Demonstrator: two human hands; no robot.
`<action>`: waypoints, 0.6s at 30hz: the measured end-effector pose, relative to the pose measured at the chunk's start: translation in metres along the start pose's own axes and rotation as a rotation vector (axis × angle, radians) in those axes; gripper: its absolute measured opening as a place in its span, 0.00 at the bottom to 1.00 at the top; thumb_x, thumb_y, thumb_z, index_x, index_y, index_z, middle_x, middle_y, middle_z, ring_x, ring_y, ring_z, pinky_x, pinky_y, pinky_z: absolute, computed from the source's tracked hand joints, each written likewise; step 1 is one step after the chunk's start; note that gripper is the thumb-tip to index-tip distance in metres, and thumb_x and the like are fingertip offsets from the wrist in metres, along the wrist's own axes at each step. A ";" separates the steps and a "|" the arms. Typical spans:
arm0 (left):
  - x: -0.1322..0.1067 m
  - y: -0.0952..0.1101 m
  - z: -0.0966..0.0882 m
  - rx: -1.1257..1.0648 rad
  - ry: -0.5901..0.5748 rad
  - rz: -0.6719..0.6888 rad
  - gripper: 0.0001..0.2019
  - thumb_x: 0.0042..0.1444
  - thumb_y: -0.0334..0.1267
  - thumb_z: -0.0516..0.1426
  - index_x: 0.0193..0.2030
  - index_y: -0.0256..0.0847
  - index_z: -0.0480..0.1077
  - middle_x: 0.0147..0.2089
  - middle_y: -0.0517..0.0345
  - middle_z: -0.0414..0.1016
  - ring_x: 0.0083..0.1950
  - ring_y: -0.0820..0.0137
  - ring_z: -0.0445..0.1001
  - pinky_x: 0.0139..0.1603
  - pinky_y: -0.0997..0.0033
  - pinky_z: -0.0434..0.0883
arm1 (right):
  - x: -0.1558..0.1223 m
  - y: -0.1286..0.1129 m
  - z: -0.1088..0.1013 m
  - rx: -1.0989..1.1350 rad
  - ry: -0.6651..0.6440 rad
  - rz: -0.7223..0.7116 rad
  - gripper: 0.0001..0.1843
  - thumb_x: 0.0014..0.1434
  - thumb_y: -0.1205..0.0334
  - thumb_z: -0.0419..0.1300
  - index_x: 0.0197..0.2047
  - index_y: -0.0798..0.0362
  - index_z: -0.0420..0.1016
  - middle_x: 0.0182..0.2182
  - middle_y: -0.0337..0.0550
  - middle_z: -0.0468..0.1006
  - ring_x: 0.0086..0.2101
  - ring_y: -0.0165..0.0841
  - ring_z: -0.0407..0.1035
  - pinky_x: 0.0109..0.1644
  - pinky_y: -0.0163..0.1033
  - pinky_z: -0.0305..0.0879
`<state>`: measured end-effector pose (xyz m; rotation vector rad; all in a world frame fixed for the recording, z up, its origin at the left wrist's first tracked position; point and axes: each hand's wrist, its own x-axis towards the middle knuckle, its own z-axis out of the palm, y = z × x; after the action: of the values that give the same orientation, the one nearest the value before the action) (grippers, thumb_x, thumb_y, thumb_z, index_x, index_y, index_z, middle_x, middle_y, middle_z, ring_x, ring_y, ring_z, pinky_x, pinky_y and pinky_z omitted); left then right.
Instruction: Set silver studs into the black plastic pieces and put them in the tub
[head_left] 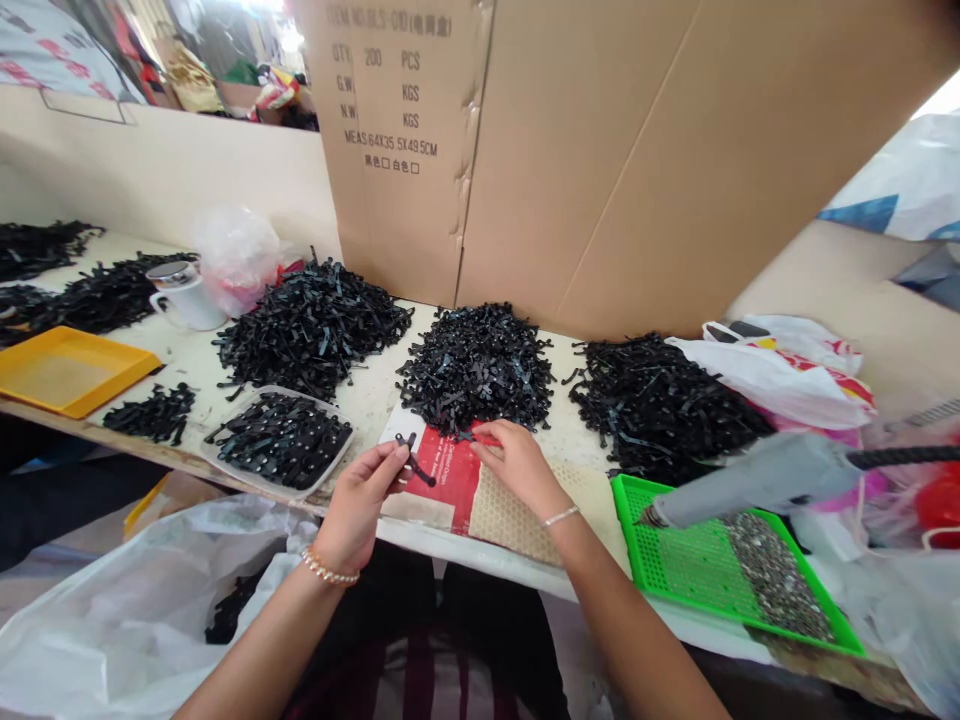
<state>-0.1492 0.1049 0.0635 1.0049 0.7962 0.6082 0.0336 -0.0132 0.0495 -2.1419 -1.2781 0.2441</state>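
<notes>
My left hand (367, 490) pinches a small black strip (421, 470) with rounded ends between thumb and fingers, above a red and white printed sheet (439, 470). My right hand (514, 460) is at the front edge of the middle pile of black strips (480, 365). Its thumb and fingertips close on the end of one dark strip (465, 436), partly hidden by the fingers. Left of my left hand stands a clear plastic tub (341, 462) full of black strips with shiny silver dots.
More black strips lie in a left pile (307, 320) and a right pile (667, 400). A grey handheld tool (757, 480) hangs over a green basket (626, 500) of small metal parts. A yellow tray (75, 400), white mug (195, 305) and tall cardboard sheet (600, 150) surround the work area.
</notes>
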 end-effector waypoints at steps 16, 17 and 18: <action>0.003 -0.009 -0.006 0.297 -0.374 0.190 0.11 0.53 0.46 0.62 0.35 0.41 0.79 0.52 0.47 0.75 0.54 0.59 0.71 0.56 0.64 0.64 | -0.012 -0.026 -0.025 0.254 -0.221 0.032 0.07 0.60 0.63 0.53 0.35 0.52 0.72 0.33 0.40 0.74 0.34 0.33 0.68 0.36 0.35 0.63; -0.001 -0.008 -0.001 0.276 -0.414 0.165 0.11 0.52 0.45 0.63 0.35 0.40 0.80 0.51 0.47 0.76 0.53 0.59 0.72 0.56 0.64 0.65 | -0.018 -0.032 -0.026 0.314 -0.274 0.037 0.06 0.60 0.63 0.54 0.35 0.52 0.72 0.32 0.40 0.74 0.34 0.33 0.68 0.36 0.34 0.63; -0.005 -0.007 0.004 0.258 -0.434 0.144 0.11 0.52 0.45 0.63 0.36 0.40 0.80 0.50 0.46 0.77 0.52 0.58 0.73 0.56 0.64 0.66 | -0.023 -0.036 -0.027 0.364 -0.314 0.042 0.06 0.59 0.63 0.55 0.35 0.52 0.73 0.32 0.39 0.74 0.33 0.32 0.68 0.36 0.34 0.63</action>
<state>-0.1483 0.0961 0.0595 1.3821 0.4242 0.3921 0.0074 -0.0320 0.0889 -1.8647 -1.2440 0.7947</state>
